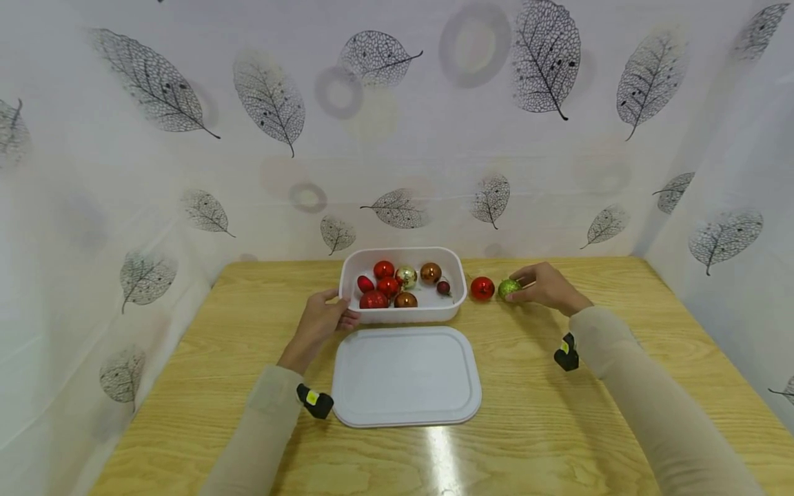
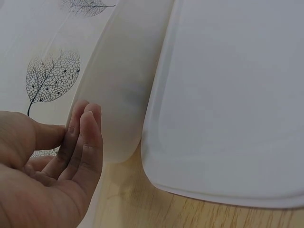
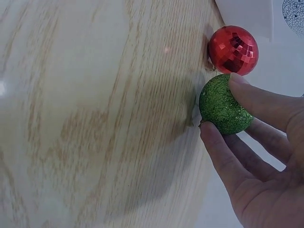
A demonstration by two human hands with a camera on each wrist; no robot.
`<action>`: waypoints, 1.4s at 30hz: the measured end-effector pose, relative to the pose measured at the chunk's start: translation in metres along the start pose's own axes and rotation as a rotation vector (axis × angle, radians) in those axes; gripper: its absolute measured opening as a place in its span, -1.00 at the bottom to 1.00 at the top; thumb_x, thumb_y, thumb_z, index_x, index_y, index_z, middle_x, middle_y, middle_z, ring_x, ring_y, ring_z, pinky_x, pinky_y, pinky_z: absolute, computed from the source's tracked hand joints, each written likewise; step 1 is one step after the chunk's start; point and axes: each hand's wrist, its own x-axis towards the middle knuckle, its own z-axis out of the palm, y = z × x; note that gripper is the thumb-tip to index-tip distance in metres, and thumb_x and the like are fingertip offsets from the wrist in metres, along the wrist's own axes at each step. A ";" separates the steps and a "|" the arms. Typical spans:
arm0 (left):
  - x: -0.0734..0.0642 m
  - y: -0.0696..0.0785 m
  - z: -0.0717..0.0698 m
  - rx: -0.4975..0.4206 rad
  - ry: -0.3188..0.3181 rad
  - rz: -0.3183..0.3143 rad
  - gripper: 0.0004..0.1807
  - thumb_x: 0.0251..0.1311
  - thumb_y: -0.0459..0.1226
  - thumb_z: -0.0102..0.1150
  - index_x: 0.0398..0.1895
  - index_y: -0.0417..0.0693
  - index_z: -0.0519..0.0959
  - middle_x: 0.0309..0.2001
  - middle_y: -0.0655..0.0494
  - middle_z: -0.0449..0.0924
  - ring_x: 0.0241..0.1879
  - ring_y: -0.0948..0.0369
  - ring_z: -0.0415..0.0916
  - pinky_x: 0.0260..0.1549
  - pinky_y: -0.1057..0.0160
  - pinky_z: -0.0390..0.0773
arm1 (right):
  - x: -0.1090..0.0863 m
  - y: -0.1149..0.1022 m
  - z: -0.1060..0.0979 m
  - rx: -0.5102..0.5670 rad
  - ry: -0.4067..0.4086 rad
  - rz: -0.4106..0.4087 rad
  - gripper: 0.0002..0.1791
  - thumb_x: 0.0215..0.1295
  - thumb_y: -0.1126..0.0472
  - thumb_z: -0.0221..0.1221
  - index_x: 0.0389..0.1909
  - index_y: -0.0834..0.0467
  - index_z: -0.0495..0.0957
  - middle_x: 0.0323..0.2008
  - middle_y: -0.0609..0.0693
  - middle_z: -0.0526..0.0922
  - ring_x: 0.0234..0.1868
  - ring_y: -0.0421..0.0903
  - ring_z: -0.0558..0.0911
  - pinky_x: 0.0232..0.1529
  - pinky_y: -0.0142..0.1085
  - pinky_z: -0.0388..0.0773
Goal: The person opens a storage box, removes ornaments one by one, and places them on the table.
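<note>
R hand (image 1: 546, 286) stretched fwd, pinching green ball (image 1: 510, 289); L hand (image 1: 319, 320) (thumb on top) grips white tub (image 1: 412, 315) @ front-L corner.

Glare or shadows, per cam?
Head: bright glare streak on the wooden table, just below the white lid in frame; right wrist: soft shadow beside the green glitter ball, bright spot at left edge; left wrist: dim, no strong glare.

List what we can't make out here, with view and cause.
Head: bottoms of the front red ball and front brown ball, behind the front wall of the tub.
Left wrist: contents of the tub, behind its wall; right end of the lid, cut by the picture edge.
Right wrist: part of the green ball, behind the fingers of the right hand.
</note>
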 end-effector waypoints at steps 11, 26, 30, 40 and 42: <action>0.001 0.000 -0.001 -0.006 -0.002 -0.002 -0.50 0.55 -0.36 -0.05 0.45 -0.43 0.24 -0.42 -0.11 0.71 -0.49 0.23 0.68 -0.42 0.34 0.74 | 0.001 0.000 0.001 0.005 -0.012 0.001 -0.36 0.27 0.17 0.40 0.25 0.44 0.47 0.16 0.50 0.51 0.19 0.39 0.51 0.16 0.20 0.55; 0.001 0.000 -0.001 0.012 0.002 -0.009 -0.50 0.55 -0.36 -0.05 0.44 -0.43 0.25 -0.42 -0.11 0.72 -0.49 0.23 0.68 -0.42 0.33 0.74 | -0.002 -0.005 -0.008 0.006 -0.031 -0.005 -0.34 0.30 0.15 0.38 0.29 0.46 0.43 0.15 0.49 0.53 0.19 0.39 0.51 0.15 0.22 0.55; 0.001 0.000 -0.001 0.018 0.001 -0.008 -0.50 0.55 -0.36 -0.04 0.44 -0.43 0.26 -0.41 -0.11 0.72 -0.49 0.23 0.68 -0.41 0.33 0.74 | -0.003 -0.007 -0.013 0.010 -0.030 -0.024 -0.34 0.32 0.18 0.36 0.31 0.47 0.41 0.17 0.49 0.51 0.19 0.39 0.51 0.13 0.21 0.57; 0.001 0.000 -0.001 0.015 0.005 -0.019 -0.49 0.55 -0.34 -0.04 0.46 -0.41 0.24 -0.39 -0.12 0.72 -0.48 0.22 0.68 -0.40 0.33 0.74 | -0.001 -0.025 -0.027 -0.003 0.005 -0.012 -0.42 0.38 0.16 0.31 0.30 0.41 0.45 0.18 0.44 0.53 0.13 0.30 0.57 0.14 0.19 0.57; 0.001 0.001 -0.001 0.016 0.008 -0.019 -0.49 0.55 -0.35 -0.04 0.46 -0.42 0.24 -0.39 -0.12 0.72 -0.48 0.23 0.68 -0.40 0.33 0.74 | 0.001 -0.030 -0.029 -0.007 0.008 -0.016 -0.43 0.40 0.15 0.29 0.29 0.40 0.46 0.17 0.42 0.54 0.12 0.28 0.58 0.13 0.18 0.58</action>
